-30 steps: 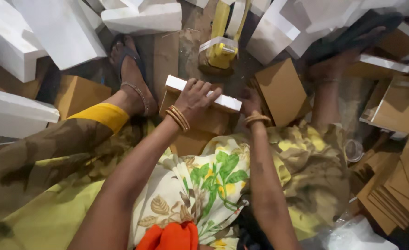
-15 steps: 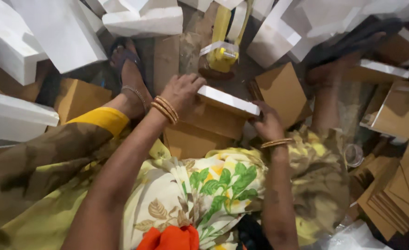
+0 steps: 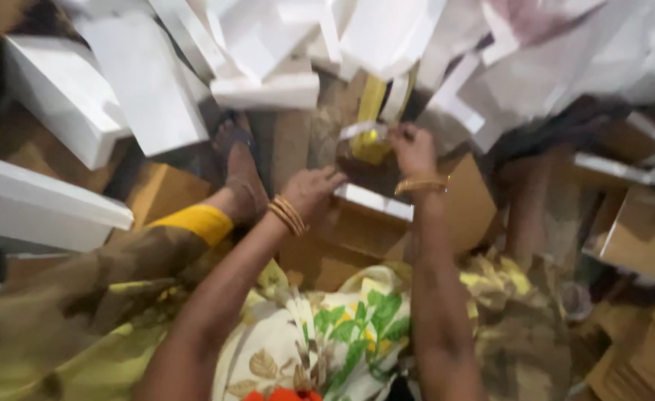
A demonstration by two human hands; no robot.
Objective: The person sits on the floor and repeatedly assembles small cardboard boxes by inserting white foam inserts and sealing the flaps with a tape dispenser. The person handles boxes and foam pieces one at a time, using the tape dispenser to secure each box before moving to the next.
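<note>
Presently my left hand [image 3: 311, 189] rests on the near end of a white-edged brown cardboard box [image 3: 357, 223] on the floor before my lap, fingers curled over its rim. My right hand [image 3: 410, 148] is pinched shut on a strip of white tape [image 3: 358, 131] at the yellow tape dispenser [image 3: 372, 122], just beyond the box. By my judgement the box is formed but not yet taped; the strip is clear of it. Finished white boxes [image 3: 149, 82] lie stacked around.
</note>
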